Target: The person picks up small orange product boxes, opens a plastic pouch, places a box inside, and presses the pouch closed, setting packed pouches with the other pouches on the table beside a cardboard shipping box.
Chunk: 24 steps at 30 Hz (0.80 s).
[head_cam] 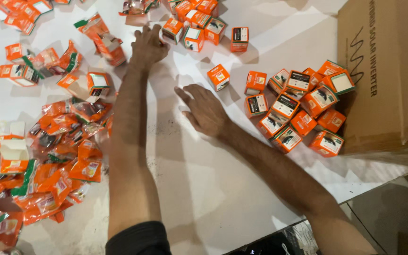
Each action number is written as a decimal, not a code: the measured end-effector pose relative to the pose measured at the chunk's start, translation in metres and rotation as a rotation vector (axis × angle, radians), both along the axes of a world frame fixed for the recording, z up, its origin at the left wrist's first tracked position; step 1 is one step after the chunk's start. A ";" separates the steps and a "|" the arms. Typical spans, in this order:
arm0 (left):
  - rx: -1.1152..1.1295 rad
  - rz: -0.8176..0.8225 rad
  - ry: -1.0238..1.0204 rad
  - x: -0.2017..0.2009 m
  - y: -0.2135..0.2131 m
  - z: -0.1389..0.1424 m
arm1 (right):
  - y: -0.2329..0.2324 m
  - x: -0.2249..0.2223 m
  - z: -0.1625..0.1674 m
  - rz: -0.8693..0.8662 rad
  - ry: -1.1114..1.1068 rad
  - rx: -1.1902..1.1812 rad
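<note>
Left hand [147, 47], fingers curled and empty, presses the white table [204, 189] at upper centre; right hand [206, 111] lies flat, fingers spread, empty, near small orange cardboard cubes [298, 111].

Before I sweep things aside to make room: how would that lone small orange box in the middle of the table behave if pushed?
The lone orange box is a squat cardboard cube, so it would probably slide on the smooth white table rather than roll. It looks light for its size and may tip if nudged high. The right hand rests nearest, open; the left hand reaches farther away.
</note>
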<state>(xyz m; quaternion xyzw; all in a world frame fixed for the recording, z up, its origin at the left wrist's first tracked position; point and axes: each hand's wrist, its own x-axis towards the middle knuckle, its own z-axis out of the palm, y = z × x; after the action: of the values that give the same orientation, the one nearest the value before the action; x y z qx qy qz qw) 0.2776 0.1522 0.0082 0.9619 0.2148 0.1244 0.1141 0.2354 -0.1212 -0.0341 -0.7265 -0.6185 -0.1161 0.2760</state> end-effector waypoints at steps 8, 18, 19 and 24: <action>-0.111 -0.413 -0.056 -0.127 -0.055 -0.009 | 0.008 0.003 -0.021 0.039 0.348 0.125; -0.397 -0.261 -0.346 -0.033 -0.056 0.005 | 0.011 -0.002 -0.012 0.012 0.712 0.169; 0.037 -0.271 -0.363 -0.017 -0.048 0.005 | 0.010 -0.002 -0.011 0.027 0.576 0.163; 0.317 -0.262 -0.396 0.010 -0.040 -0.009 | 0.007 -0.001 -0.012 0.088 0.361 0.117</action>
<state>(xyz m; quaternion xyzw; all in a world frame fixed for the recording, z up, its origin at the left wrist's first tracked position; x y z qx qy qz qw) 0.2880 0.1117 -0.0007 0.9443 0.0398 0.3262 0.0170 0.2347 -0.1144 -0.0460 -0.6904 -0.5824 -0.0077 0.4290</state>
